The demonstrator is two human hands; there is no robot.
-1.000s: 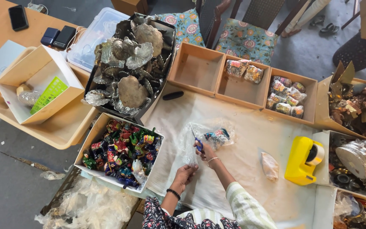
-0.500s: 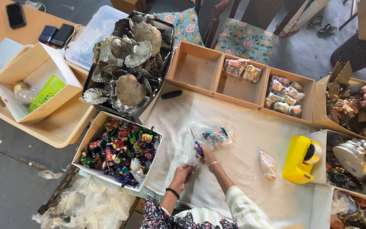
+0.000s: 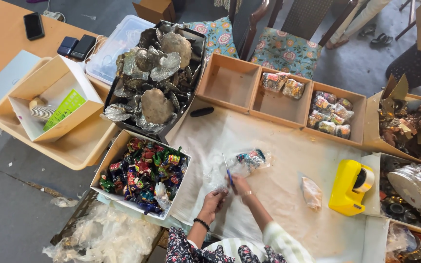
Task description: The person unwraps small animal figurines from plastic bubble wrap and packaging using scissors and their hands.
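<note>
Scissors (image 3: pixel 228 171) with blue handles sit in the right hand (image 3: pixel 240 185), fingers closed through the grips, blades pointing away toward the far side and slightly left. Left hand (image 3: pixel 214 198) lies just near-left of them, fingers pinched shut on clear plastic film (image 3: pixel 217 176). The film runs up from the left hand across the blades. Wrapped colourful figurine (image 3: pixel 249 159) lies just far-right of the scissor tips, nearer the right hand.

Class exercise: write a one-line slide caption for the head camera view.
Right hand works blue-handled scissors on clear plastic wrap held by left hand, beside a box of colourful figurines.
</note>
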